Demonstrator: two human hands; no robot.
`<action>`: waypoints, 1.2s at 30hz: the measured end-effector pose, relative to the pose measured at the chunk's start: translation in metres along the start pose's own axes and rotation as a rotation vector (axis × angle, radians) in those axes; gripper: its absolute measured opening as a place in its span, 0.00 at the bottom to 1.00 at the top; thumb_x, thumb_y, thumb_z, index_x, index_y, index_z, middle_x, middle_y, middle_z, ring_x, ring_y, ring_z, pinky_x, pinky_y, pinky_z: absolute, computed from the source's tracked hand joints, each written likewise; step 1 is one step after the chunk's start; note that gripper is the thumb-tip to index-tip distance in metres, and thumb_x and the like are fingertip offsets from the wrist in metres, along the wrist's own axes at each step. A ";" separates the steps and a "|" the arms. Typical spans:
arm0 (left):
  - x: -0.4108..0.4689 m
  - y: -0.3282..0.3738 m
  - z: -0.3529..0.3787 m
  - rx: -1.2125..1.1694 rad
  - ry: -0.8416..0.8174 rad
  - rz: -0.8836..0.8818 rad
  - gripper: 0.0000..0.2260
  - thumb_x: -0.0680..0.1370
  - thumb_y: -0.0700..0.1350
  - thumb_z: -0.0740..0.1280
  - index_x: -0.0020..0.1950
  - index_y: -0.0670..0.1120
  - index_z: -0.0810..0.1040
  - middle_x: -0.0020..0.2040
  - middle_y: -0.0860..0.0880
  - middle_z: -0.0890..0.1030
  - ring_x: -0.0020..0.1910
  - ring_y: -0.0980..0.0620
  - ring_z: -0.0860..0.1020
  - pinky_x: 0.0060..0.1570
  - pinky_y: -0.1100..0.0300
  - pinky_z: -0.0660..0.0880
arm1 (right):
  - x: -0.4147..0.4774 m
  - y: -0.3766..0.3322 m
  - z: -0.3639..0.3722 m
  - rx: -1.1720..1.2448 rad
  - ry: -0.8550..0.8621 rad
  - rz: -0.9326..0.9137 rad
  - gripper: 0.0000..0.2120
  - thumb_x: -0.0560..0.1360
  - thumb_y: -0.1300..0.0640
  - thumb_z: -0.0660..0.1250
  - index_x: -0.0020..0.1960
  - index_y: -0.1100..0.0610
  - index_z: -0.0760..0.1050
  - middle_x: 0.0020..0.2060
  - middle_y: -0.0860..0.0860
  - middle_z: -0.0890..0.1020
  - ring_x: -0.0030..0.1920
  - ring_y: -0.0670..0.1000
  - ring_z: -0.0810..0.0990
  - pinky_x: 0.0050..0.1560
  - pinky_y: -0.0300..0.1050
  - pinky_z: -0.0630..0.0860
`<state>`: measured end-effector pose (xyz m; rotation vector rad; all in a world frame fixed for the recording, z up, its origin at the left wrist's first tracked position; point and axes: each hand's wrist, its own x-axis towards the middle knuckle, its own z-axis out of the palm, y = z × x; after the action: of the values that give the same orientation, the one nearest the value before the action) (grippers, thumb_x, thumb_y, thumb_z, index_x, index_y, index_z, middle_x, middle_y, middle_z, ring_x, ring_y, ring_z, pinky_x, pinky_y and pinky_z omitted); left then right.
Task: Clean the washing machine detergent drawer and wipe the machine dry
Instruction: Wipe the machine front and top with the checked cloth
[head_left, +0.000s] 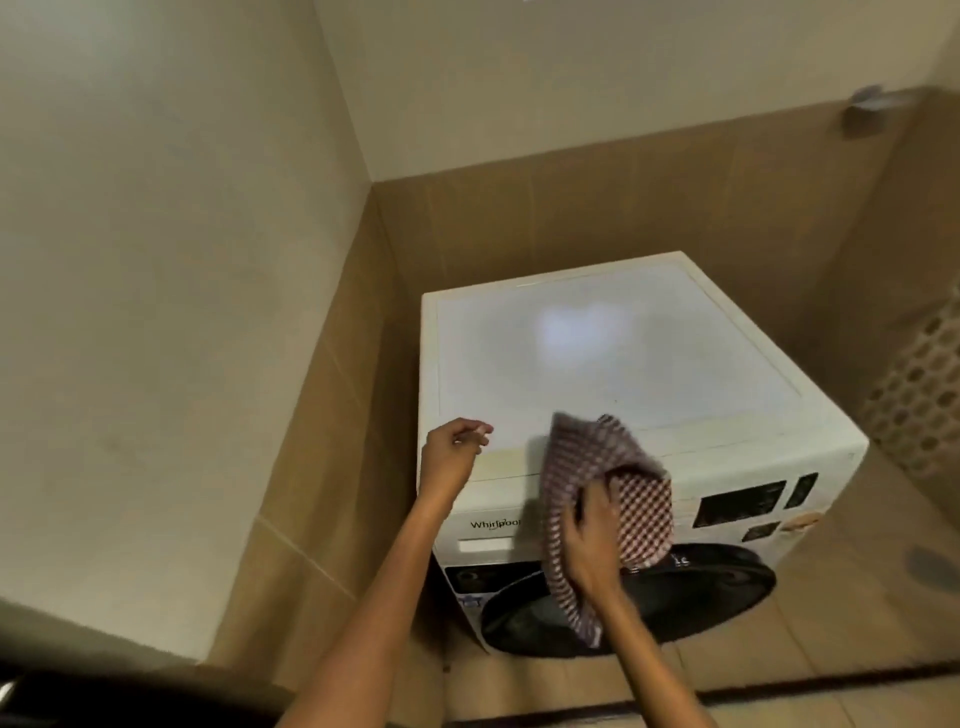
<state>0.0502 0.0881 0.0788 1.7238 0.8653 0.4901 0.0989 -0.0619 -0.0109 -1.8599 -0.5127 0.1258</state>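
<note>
A white front-loading washing machine (613, 353) stands in a tiled corner, its dark round door (691, 597) facing me. The detergent drawer front (488, 525), at the panel's left with the brand name on it, looks pushed in. My right hand (587, 545) grips a red-and-white checked cloth (608, 483), held above the machine's front top edge and partly covering the control panel. My left hand (452, 452) hovers at the top's front left corner with fingers loosely curled and holding nothing.
Brown tiled walls close in behind and to the left of the machine. A metal wall fitting (867, 106) sits high at the right. A patterned tile strip (919, 395) runs along the right. A dark object (104, 696) fills the bottom left corner.
</note>
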 end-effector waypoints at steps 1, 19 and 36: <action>0.002 -0.014 0.000 -0.003 0.043 -0.017 0.08 0.79 0.36 0.62 0.50 0.40 0.81 0.42 0.49 0.80 0.44 0.53 0.77 0.39 0.71 0.71 | -0.005 0.006 0.012 -0.125 -0.096 -0.071 0.31 0.74 0.35 0.50 0.62 0.58 0.71 0.59 0.55 0.76 0.62 0.52 0.71 0.69 0.55 0.64; 0.036 -0.104 -0.017 0.037 0.189 0.100 0.14 0.80 0.34 0.57 0.63 0.38 0.75 0.63 0.42 0.77 0.64 0.47 0.73 0.66 0.56 0.68 | 0.030 0.029 0.084 -0.845 0.195 -0.295 0.21 0.70 0.48 0.54 0.45 0.57 0.83 0.39 0.56 0.84 0.40 0.56 0.82 0.58 0.53 0.69; 0.048 -0.100 -0.007 0.250 0.072 -0.260 0.24 0.83 0.47 0.50 0.77 0.44 0.48 0.77 0.44 0.55 0.74 0.43 0.58 0.72 0.50 0.56 | 0.013 0.072 0.063 -0.773 0.043 -0.499 0.18 0.65 0.41 0.58 0.48 0.51 0.73 0.44 0.52 0.81 0.51 0.54 0.74 0.71 0.46 0.48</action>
<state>0.0459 0.1431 -0.0173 1.7914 1.2251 0.2792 0.1098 -0.0198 -0.0970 -2.3914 -1.0841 -0.5136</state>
